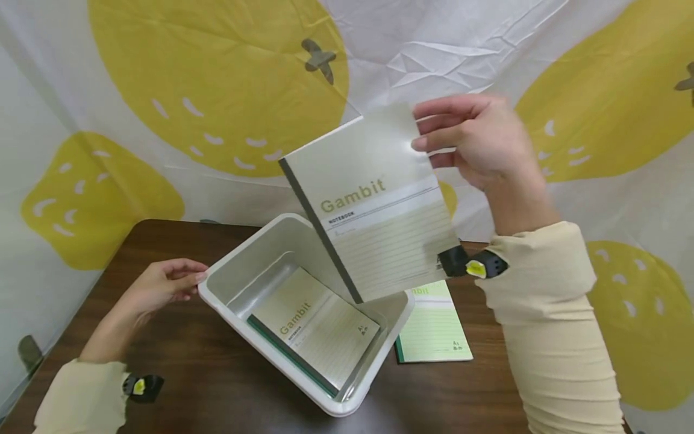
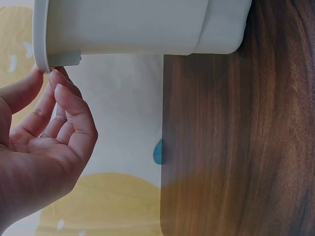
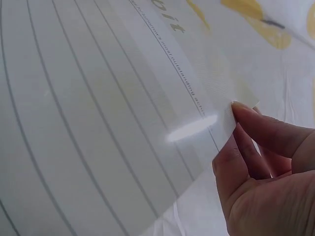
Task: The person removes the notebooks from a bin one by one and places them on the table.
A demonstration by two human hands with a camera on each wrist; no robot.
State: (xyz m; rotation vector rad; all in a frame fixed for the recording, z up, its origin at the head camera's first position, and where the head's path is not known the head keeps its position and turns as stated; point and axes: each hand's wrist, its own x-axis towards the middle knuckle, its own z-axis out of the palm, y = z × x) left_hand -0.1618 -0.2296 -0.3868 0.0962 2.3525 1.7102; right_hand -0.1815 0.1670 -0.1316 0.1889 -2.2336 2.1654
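Notebook (image 1: 374,205) (dark-spined) tilts, pinched between right fingers (image 1: 441,108).

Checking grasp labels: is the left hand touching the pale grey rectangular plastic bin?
Touching. The left wrist view shows the left hand pinching the bin by its rim, between thumb and fingers.

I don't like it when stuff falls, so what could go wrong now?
The raised notebook might slip and drop, because the right hand pinches it only by one edge. The bin could perhaps swing or tip if bumped, since the left hand holds it at just one corner. Then it might push the green notebook beside it.
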